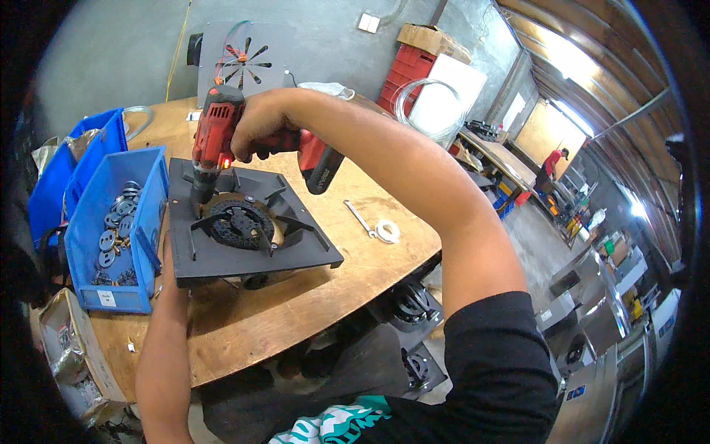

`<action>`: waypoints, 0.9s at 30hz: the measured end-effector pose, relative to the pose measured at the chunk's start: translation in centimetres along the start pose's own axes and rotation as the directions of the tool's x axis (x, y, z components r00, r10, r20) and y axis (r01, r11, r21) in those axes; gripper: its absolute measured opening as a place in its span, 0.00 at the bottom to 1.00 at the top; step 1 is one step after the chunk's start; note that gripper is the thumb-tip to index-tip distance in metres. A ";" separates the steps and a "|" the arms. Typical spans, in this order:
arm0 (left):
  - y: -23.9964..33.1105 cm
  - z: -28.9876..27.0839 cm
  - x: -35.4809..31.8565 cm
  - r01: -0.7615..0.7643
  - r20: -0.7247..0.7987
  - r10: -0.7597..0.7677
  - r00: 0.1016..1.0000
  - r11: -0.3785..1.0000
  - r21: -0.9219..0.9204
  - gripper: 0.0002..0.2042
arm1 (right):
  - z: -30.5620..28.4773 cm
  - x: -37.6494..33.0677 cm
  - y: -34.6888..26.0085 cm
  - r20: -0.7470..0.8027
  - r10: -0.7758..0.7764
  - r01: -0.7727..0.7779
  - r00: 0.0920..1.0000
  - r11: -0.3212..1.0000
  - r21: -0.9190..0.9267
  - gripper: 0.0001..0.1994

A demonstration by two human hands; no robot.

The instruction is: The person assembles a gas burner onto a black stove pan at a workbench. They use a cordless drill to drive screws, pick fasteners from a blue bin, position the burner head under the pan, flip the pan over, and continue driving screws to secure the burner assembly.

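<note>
A red and black cordless drill (pixel 216 137) is in my right hand (pixel 259 129), fingers wrapped round its grip, a small red light glowing on its side. Its nose points down at the far left part of a black square gas burner plate (pixel 296 255). The round burner head (pixel 240 222) and its pan-support arms sit in the middle of the plate. My left hand (pixel 171 274) is at the plate's near left edge, reaching under it; its fingers are hidden. The plate stands tilted above the wooden table (pixel 296 311).
At the left, a blue bin (pixel 151 222) holds several round metal discs; another blue bin (pixel 89 148) is behind it. A spanner (pixel 360 218) and white tape roll (pixel 387 231) lie to the right. A grey panel (pixel 214 52) stands behind. A distant person (pixel 549 166) wears red.
</note>
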State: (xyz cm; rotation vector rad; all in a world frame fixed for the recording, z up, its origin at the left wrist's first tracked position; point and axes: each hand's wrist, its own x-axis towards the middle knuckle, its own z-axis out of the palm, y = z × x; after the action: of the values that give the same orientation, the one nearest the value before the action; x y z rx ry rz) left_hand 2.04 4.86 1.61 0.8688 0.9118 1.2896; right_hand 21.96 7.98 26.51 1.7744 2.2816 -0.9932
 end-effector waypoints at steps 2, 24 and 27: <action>0.2 -0.1 0.0 -0.004 -0.003 0.004 1.000 1.000 0.012 0.20 | -0.1 0.2 0.3 0.007 -0.015 0.015 1.000 1.000 0.007 0.12; 5.0 1.3 -4.6 0.075 0.245 -0.043 0.968 0.989 -0.125 0.33 | -1.5 1.0 0.6 -0.003 -0.177 0.177 0.984 0.982 -0.067 0.14; 5.6 2.0 -5.4 0.092 0.219 -0.093 0.971 0.996 0.019 0.29 | -1.6 1.4 0.7 -0.001 -0.236 0.235 0.972 0.971 -0.032 0.14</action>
State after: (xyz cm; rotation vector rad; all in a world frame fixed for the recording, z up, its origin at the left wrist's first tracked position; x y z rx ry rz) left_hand 1.34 -0.10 7.86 0.9442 0.7741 1.0861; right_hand 22.65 10.02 26.82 1.5204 2.5405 -0.9796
